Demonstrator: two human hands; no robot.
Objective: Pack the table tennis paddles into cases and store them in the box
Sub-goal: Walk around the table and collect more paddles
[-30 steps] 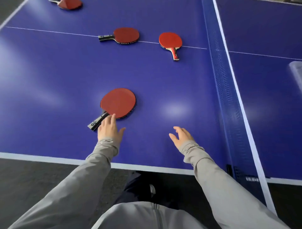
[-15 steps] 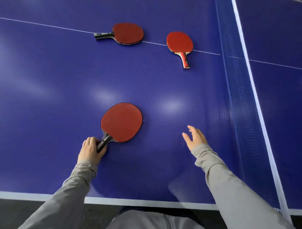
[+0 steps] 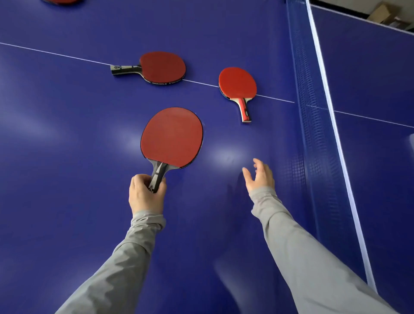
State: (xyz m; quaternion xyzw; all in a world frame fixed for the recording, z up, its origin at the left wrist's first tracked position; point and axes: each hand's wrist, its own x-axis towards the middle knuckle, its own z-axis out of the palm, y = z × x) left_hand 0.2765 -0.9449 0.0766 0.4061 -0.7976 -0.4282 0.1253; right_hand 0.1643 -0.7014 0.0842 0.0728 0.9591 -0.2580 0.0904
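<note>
We are at the very start of the job, by our reading: collecting a paddle before any case or box comes into play. Neither a case nor the box is in view here, so packing has not begun for what we can see.

Our left hand (image 3: 146, 195) has its fingers (image 3: 140, 180) curled tight round the dark handle of the nearest paddle (image 3: 172, 137), thumb on the right side of the grip. The red face points away from us and looks raised a little off the blue surface (image 3: 67, 139), though we cannot tell for sure whether its far edge is touching.

Our right hand (image 3: 259, 176) holds nothing. Its fingers (image 3: 257, 163) are spread and loosely bent, hovering just over the surface, between the held paddle and the net (image 3: 313, 134).

Two more paddles lie farther out, both flat: one with a dark handle (image 3: 162, 67) pointing left, across the white line, and one with a red handle (image 3: 238, 83) pointing toward us, nearer the net. The edge of another (image 3: 60, 1) shows at the top left.

The next move, we judge, calls for either lifting the held paddle clear and finding a case for it, or sending the free hand out to the red-handled paddle, the closest one to it.
</note>
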